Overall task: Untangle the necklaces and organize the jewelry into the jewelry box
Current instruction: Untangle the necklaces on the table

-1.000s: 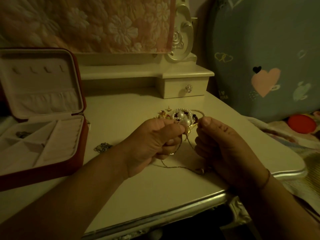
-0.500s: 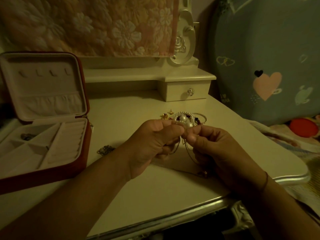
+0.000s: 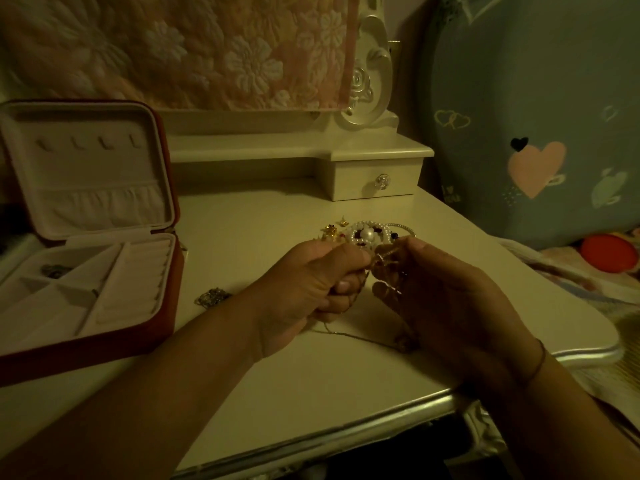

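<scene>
Nearest us a thin chain [image 3: 349, 336] trails across the cream table [image 3: 311, 393] and rises into our hands. The left hand [image 3: 304, 289] curls its fingers round it, and the right hand [image 3: 440, 292] pinches its tangled part between thumb and fingertips. Just behind them lies a heap of pearl and bead jewelry [image 3: 367, 233], a small silver piece [image 3: 212, 296] sits apart to the left, and further left the red jewelry box [image 3: 86, 344] stands open.

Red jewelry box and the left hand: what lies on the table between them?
A small silvery chain clump on the cream tabletop, touching neither; head view.
</scene>
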Tool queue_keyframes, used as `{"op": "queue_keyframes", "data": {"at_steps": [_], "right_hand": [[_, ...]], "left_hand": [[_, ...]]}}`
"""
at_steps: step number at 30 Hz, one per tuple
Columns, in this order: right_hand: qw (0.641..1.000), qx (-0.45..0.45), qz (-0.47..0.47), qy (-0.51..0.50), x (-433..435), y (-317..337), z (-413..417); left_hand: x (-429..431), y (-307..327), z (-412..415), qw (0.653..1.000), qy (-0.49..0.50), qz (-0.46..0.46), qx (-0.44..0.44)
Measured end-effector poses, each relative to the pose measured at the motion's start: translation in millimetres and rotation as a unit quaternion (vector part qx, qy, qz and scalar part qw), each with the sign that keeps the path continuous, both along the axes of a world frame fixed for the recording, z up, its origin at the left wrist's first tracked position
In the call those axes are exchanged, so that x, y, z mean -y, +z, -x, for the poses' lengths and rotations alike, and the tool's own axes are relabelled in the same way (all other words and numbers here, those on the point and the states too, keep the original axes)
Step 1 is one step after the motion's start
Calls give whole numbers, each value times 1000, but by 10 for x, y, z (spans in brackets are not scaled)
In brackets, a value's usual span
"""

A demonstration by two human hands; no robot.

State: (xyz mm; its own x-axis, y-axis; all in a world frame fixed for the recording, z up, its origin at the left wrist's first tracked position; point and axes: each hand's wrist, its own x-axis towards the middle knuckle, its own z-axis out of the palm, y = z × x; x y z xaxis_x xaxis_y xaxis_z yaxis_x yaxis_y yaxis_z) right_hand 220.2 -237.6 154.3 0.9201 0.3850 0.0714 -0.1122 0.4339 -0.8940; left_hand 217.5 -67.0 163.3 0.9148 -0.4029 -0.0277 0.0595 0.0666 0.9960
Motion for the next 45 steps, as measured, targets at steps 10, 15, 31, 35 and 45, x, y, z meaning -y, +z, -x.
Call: {"op": "queue_keyframes", "data": {"at_steps": [10, 15, 31, 35, 45], "right_hand": [[978, -95, -172, 74, -15, -39, -8], [975, -110, -186, 51, -28, 14, 38], [970, -100, -222, -18, 142, -49, -18], [973, -100, -202, -54, 134, -4, 10], [965, -102, -235, -54, 97, -12, 14]], "left_hand": [[2, 37, 8, 999, 19, 35, 16], [3, 53, 0, 998, 44, 47, 25], [-64, 109, -68, 982, 84, 169, -14], [-67, 107, -95, 978, 102, 182, -21], [-37, 82, -101, 974, 101, 198, -49]]}}
